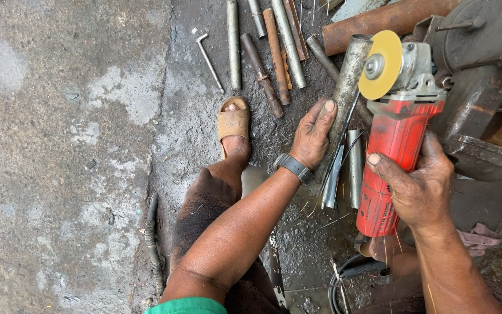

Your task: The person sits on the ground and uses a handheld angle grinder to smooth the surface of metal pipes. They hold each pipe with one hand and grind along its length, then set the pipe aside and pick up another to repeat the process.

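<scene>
**Kid:** What was the right hand [416, 189] holding?

**Worker:** It was wrapped tight around the red angle grinder [395, 145], gripping the fat red body. The yellow disc [382, 64] sat at the top end, turned toward the pipe.

**Kid:** And the other hand?

**Worker:** The left hand [314, 132] was closed on a grey metal pipe [344, 99], holding it near the middle. The pipe leaned up from the floor [59, 145], and its top end was just beside the disc.

**Kid:** Was the pipe heavy?

**Worker:** I think so. It looked hard and stiff, and a bit greasy, so it could slip. Holding it low, away from the disc, seemed the safe place.

**Kid:** And the grinder?

**Worker:** Heavy too, I would guess. The body is the only good spot to grab.

**Kid:** What else was there?

**Worker:** More rusty pipes [274, 58] lay on the floor past a foot in a brown sandal [233, 122], and a bent metal key [209, 58] lay near them
</scene>
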